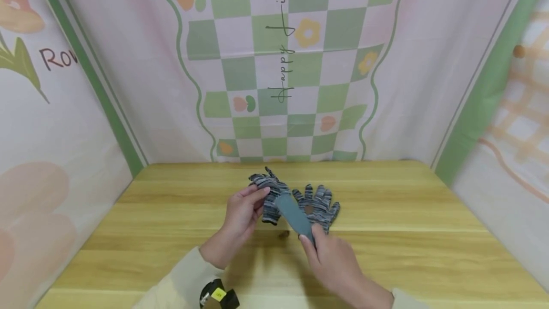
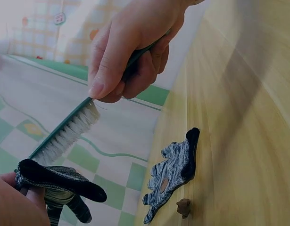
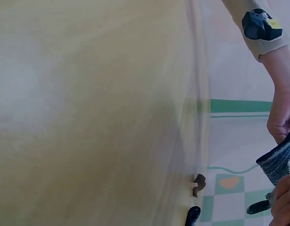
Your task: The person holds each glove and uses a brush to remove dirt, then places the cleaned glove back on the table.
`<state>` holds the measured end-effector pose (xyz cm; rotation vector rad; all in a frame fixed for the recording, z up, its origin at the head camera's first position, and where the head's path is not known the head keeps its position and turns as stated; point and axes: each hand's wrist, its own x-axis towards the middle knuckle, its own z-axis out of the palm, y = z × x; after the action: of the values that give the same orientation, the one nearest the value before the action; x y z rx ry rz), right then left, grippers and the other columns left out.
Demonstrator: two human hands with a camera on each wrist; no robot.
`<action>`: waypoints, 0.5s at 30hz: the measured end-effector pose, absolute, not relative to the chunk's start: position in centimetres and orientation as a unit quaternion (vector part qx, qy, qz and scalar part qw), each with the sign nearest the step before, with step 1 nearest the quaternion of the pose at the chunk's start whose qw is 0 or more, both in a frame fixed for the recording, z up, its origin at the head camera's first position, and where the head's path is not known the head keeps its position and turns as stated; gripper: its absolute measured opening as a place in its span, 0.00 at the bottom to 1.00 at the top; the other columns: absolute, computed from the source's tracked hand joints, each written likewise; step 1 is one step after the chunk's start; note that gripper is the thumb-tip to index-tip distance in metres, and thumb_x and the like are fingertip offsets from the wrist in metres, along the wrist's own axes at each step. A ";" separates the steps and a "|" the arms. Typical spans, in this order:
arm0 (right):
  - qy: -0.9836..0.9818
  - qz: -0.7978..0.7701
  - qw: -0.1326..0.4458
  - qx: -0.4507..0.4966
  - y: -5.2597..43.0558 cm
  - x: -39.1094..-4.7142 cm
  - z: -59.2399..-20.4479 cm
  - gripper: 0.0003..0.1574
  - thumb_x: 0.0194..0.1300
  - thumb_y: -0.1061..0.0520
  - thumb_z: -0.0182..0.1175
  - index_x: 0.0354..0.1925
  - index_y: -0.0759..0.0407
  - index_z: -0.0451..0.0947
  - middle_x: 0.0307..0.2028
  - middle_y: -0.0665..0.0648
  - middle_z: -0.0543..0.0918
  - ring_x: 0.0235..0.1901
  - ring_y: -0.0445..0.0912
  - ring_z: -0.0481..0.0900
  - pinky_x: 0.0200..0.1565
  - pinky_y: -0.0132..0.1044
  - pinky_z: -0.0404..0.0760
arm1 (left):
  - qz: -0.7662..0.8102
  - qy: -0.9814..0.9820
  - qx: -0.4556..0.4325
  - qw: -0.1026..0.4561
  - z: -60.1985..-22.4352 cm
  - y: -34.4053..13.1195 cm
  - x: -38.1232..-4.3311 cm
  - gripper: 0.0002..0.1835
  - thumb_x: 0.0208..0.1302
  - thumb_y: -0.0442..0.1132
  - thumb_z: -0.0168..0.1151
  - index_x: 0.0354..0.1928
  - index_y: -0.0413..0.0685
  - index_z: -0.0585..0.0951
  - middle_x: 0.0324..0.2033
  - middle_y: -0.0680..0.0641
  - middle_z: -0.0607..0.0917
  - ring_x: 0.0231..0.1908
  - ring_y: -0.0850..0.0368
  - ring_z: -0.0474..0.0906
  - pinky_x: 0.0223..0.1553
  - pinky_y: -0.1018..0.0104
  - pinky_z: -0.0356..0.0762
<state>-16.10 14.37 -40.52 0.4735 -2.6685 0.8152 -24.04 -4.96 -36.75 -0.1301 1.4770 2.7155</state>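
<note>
My left hand [image 1: 241,213] pinches a grey-and-black knitted glove [image 1: 270,209], raised above the table, its dark cuff towards me. In my right hand [image 1: 336,261] is a brush [image 1: 293,216] with a green back, gripped by its handle. The left wrist view shows its white bristles [image 2: 71,134] facing the held glove, the brush tip at the cuff; whether the bristles press on the knit cannot be told. A second, matching glove [image 1: 319,201] lies flat behind the brush, with a brown patch [image 2: 164,184] on it.
A small brown lump [image 2: 184,207] sits on the wooden table [image 1: 407,232] near the lying glove. Behind the table hangs a green-and-white checked cloth [image 1: 270,70], with printed cloths on both sides. A black device [image 1: 216,294] is strapped to my left wrist.
</note>
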 end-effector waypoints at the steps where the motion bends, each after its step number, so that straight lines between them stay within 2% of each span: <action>1: -0.932 0.282 0.155 0.165 14.4 -16.0 -40.6 0.13 0.72 0.54 0.55 0.30 0.51 0.65 0.14 0.43 0.61 0.13 0.35 0.56 0.14 0.29 0.59 | 0.877 0.479 -0.042 0.023 -36.7 -5.0 -24.0 0.13 0.59 0.25 0.63 0.21 0.47 0.75 0.23 0.52 0.83 0.21 0.65 0.77 0.25 0.77 0.78; 7: -0.942 0.273 0.116 0.156 14.3 -15.8 -40.9 0.13 0.73 0.53 0.54 0.30 0.52 0.66 0.14 0.44 0.62 0.12 0.35 0.57 0.13 0.29 0.61 | 0.879 0.476 -0.025 0.016 -36.4 -5.2 -24.0 0.05 0.60 0.25 0.62 0.30 0.41 0.81 0.27 0.49 0.85 0.26 0.63 0.82 0.34 0.72 0.83; 11: -0.950 0.252 0.099 0.154 14.3 -15.9 -41.4 0.12 0.73 0.51 0.53 0.33 0.56 0.69 0.14 0.44 0.64 0.12 0.36 0.59 0.13 0.29 0.63 | 0.881 0.473 -0.026 0.011 -36.1 -5.2 -24.0 0.05 0.61 0.25 0.62 0.31 0.40 0.82 0.29 0.47 0.86 0.28 0.61 0.84 0.35 0.71 0.84; 15: -0.957 0.223 0.108 0.151 14.7 -16.3 -41.9 0.13 0.72 0.50 0.55 0.35 0.58 0.71 0.14 0.45 0.64 0.13 0.38 0.61 0.13 0.30 0.63 | 0.879 0.477 -0.027 0.015 -36.0 -5.3 -23.9 0.06 0.61 0.26 0.63 0.28 0.42 0.82 0.25 0.49 0.84 0.23 0.63 0.80 0.26 0.75 0.81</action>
<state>-16.32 14.66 -41.86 0.4451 -2.8157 0.6548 -23.87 -5.33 -35.97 -0.0831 1.4834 2.7336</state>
